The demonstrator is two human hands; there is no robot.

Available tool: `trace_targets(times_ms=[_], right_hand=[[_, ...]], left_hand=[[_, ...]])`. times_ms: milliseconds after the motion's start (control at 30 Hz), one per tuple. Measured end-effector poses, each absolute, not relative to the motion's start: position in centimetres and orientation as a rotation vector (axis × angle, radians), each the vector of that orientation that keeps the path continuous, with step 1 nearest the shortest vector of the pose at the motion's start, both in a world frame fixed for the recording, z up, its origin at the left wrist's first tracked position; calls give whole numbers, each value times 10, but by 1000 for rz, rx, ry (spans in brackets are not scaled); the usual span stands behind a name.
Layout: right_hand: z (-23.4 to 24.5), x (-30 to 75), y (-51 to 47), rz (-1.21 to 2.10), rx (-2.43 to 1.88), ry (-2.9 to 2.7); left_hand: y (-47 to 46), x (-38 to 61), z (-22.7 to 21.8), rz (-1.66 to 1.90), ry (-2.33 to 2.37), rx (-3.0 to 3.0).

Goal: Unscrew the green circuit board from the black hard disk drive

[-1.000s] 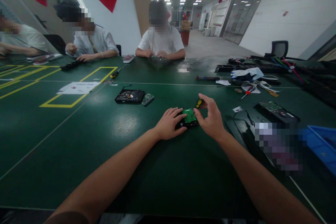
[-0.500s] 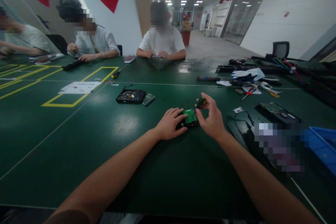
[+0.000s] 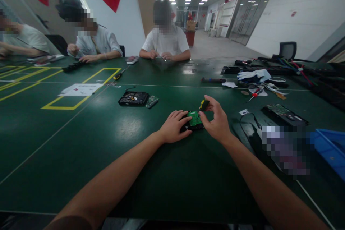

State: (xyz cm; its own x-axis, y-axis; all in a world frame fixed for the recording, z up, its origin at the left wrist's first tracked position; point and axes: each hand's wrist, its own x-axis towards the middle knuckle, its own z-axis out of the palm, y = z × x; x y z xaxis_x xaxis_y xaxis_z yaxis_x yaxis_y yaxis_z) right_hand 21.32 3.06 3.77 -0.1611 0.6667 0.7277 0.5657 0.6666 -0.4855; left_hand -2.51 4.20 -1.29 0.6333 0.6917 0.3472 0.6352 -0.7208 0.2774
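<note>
A black hard drive with a green circuit board (image 3: 194,118) on its upper face lies on the table in front of me. My left hand (image 3: 176,125) is laid across its left end, fingers over the top and thumb along the near edge, holding it down. Between the thumb and fingers of my right hand (image 3: 217,120) is a screwdriver (image 3: 204,105) with a black and yellow handle. It stands nearly upright, slightly tilted, over the right part of the board. Its tip is too small to make out.
Left of the drive lie another opened hard drive (image 3: 133,98) and a loose circuit board (image 3: 152,101). To the right are another drive (image 3: 284,115), a blue bin (image 3: 330,151), gloves (image 3: 253,76) and a red-handled screwdriver (image 3: 255,94). Several people sit across the green table (image 3: 81,165).
The screwdriver handle has shifted and turned slightly left in my right hand's fingers. My left hand stays on the hard drive. The whole view has drifted a little.
</note>
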Motion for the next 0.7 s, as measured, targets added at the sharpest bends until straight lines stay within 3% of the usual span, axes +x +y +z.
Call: trace_targets(times_ms=[700], right_hand=[[44,214,28,29,-977,-1855]], left_hand=[[42,-26,-14,641,1119,2724]])
